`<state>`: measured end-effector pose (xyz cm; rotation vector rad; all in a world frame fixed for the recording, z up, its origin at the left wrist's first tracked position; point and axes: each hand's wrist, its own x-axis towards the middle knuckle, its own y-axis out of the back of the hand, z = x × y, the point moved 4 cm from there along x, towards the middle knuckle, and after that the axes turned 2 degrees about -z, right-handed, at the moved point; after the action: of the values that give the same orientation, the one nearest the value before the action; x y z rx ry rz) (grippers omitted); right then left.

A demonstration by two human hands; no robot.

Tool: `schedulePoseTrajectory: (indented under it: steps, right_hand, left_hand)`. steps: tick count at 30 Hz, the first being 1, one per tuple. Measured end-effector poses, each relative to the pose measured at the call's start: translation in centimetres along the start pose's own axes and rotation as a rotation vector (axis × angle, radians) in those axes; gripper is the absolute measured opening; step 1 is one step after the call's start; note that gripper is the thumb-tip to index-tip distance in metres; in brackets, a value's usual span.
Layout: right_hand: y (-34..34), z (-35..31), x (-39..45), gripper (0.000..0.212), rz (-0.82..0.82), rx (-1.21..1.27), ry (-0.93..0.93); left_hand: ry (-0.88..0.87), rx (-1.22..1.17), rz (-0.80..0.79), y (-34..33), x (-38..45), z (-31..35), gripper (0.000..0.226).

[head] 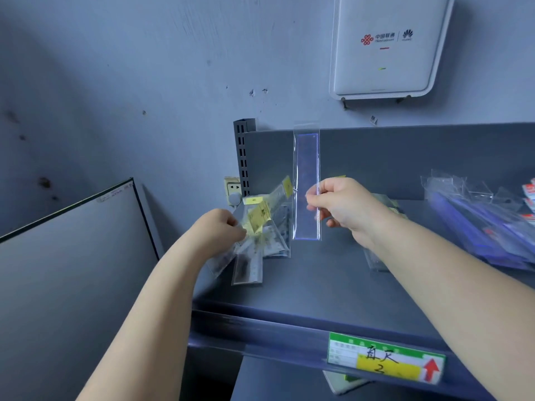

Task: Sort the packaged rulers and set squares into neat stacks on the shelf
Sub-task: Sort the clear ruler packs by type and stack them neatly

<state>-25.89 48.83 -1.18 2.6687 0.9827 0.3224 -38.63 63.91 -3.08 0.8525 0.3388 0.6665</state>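
Nearest to the lens: two bare forearms, reaching up over the front lip of the grey shelf (333,287), with a green and yellow price label (385,358) clipped on that lip.

Left hand (221,231), above the left end of the shelf: fingers curled round a fanned bundle of packaged rulers and set squares (260,233), several with yellow tags, fanning out in different directions, not yet squared. Lower ends of the bundle near the shelf board; touching it or not, cannot tell.

Right hand (340,202), over the middle of the shelf: thumb and fingers pinching one clear ruler in its sleeve (307,180), held upright, just beside the bundle and apart from it, lifted off the board.

Behind the right wrist, on the shelf: a few more transparent packets (376,256), mostly hidden. At the right end of the shelf: a pile of longer bluish packets (486,227), leaning, looks roughly gathered.

Judged progress: early to middle. Still to do: separating rulers from set squares, evening out the bundle, placing this single ruler on a stack. No finished neat stack visible at the left end.

On the wall above the shelf: a white router box (388,44).
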Motion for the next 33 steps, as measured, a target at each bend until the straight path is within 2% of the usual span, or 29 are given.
schedulePoseTrajectory:
  steps: [3,5,8,11,19,23,27,30,33]
  right_hand:
    - [1.6,0.1,-0.5,0.020,-0.009,0.030,-0.023]
    - [2.9,0.1,-0.9,0.020,0.003,0.040,-0.020]
    - [5.3,0.2,-1.8,0.022,0.047,0.094,-0.010]
    - [8.6,0.5,-2.9,0.024,0.116,0.124,-0.013]
    - [17.3,2.8,-5.7,0.022,0.263,0.100,-0.027]
    - [21.0,3.7,-7.2,0.024,0.349,0.107,-0.008]
    - [23.2,4.4,-8.0,0.021,0.368,0.060,0.007]
    - [23.7,5.4,-7.6,0.023,0.310,-0.162,0.003]
    - [23.5,6.0,-7.0,0.035,0.295,-0.393,0.036]
  left_hand:
    - [-0.001,-0.237,0.080,-0.3,-0.5,0.6,0.010]
    - [-0.025,-0.426,0.064,-0.9,-1.2,1.9,0.016]
    - [-0.045,-0.672,-0.074,-2.4,-2.4,4.7,0.016]
    - [-0.082,-0.729,-0.257,-4.4,-3.4,8.1,0.016]
    - [-0.135,-0.602,-0.270,-8.7,-3.8,15.0,0.016]
    - [-0.116,-0.372,-0.177,-10.4,-3.1,15.8,0.017]
    - [-0.111,-0.022,-0.111,-11.3,-2.7,15.7,0.031]
    - [-0.121,0.049,-0.044,-11.3,-2.4,15.6,0.044]
    - [-0.151,0.037,0.030,-11.0,-2.2,15.5,0.038]
